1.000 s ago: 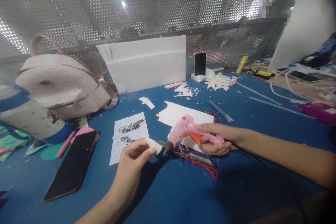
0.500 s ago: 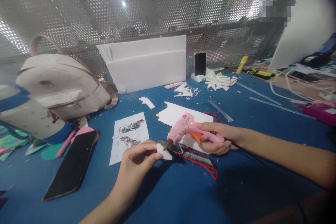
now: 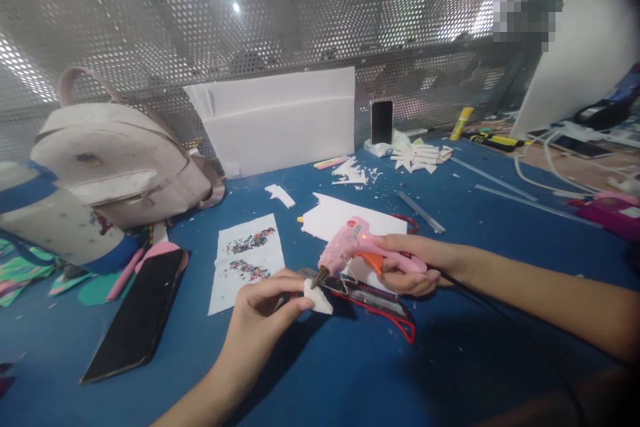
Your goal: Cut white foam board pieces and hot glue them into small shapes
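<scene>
My right hand [image 3: 410, 270] is wrapped round the handle of a pink glue gun [image 3: 345, 243] with an orange trigger. Its metal nozzle points down and left, at the edge of a small white foam piece [image 3: 318, 300]. Thumb and fingers of my left hand [image 3: 273, 303] pinch that piece by its left end. Under the gun lies a utility knife [image 3: 375, 297] with a red-edged body, partly covered by the nozzle. Behind the gun rests a larger white foam sheet [image 3: 327, 213]. A paper [image 3: 223, 290] with two heaps of coloured glitter lies left of my hands.
A black phone [image 3: 135, 320] lies at left, before a pale backpack [image 3: 110, 153]. White scraps [image 3: 350, 173], clear glue sticks [image 3: 420, 211] and a second phone [image 3: 382, 123] standing upright are farther back. A white board [image 3: 285, 123] leans on the perforated metal screen.
My left hand has shifted the white foam piece slightly right and down beneath the nozzle, and its angle has turned a little. The glue gun has stayed nearly still.
</scene>
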